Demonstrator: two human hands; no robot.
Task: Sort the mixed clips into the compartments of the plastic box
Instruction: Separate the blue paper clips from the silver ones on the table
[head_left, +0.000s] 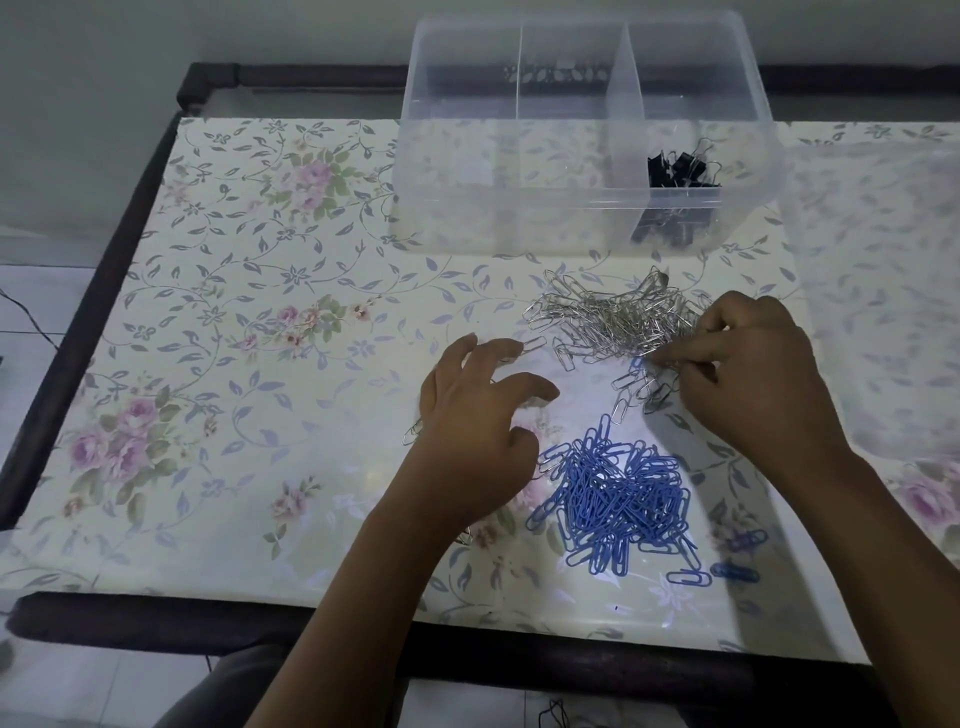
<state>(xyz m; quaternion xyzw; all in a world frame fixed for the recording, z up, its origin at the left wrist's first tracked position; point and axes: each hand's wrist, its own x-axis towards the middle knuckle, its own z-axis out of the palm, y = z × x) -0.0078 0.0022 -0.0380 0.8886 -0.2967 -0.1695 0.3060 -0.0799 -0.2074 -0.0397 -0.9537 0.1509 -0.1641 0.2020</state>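
now — right hand (763, 374) pinches silver clips (602, 322)

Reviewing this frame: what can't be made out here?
- Head view: whether the right hand actually pinches a clip; its own fingers and the silver clip pile hide the fingertips.
- Head view: clips under the left hand; only a few silver ends poke out beside it.
- Head view: count of black binder clips; the plastic box wall blurs them.
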